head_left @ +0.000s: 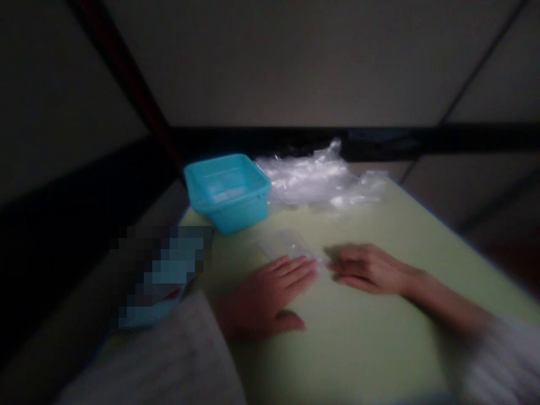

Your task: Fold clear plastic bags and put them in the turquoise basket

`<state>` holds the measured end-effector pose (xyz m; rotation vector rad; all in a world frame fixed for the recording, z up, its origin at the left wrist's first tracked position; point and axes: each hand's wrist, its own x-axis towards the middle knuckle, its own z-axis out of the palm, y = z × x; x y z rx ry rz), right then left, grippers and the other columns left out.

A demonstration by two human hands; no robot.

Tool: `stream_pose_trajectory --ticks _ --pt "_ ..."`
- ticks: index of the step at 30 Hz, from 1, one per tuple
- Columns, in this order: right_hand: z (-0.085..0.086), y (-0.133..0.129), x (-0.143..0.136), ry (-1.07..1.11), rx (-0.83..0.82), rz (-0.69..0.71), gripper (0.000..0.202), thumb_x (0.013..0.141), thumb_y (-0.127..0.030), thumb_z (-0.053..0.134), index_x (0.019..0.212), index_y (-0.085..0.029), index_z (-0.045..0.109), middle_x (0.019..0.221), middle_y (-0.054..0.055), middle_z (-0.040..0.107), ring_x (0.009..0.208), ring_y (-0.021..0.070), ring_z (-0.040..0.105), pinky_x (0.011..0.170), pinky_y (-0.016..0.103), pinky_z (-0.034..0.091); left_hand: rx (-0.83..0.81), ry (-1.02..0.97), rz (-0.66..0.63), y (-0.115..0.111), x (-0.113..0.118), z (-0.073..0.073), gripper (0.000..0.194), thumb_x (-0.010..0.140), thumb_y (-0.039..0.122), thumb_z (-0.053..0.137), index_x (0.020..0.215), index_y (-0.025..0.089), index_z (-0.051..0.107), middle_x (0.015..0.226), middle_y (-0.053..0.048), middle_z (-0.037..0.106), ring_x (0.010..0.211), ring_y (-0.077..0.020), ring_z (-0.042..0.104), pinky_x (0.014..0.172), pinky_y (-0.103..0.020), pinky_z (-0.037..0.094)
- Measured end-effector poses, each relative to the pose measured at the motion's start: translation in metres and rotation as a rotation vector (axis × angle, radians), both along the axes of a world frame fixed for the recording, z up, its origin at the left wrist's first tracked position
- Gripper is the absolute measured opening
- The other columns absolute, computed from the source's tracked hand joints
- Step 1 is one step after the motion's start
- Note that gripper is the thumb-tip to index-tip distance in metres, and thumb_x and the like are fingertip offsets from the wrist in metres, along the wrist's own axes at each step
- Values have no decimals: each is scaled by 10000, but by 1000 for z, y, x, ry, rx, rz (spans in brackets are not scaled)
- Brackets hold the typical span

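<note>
We lay our left hand (274, 293) flat, fingers extended together, over the near edge of one clear, flat plastic piece (284, 242) on the pale yellow-green table (358, 349); our right hand (368, 270) curls at its right corner, though whether it pinches we cannot tell. We seem to be smoothing it, and the next move calls for light, even pressure. Beyond sit one turquoise rectangular plastic basin (244, 214) and one heap of crumpled clear plastic (312, 181), its pieces uncountable.

Showing pale yellow-green across the surface (358, 360), turning blue along its two o'clock edge. Showing turquoise at ten on the basin (240, 212), silvery white at twelve on the crumpled plastic (307, 180), clear and faintly whitish at eleven on the small plastic piece (283, 242). Showing pale grey at eight on the left sleeve (177, 360).
</note>
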<state>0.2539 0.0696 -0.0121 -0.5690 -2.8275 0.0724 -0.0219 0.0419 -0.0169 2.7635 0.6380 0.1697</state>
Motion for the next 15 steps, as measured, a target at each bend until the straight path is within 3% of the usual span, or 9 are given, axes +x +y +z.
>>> stream_pose_trajectory --ticks 15 --pt "0 0 1 -30 -37 -19 367 968 -357 352 1060 -139 633 783 69 576 709 165 530 629 281 407 26 2 -48 1 -4 1 766 861 618 377 1455 176 182 1519 -104 180 1396 -270 159 1139 -419 145"
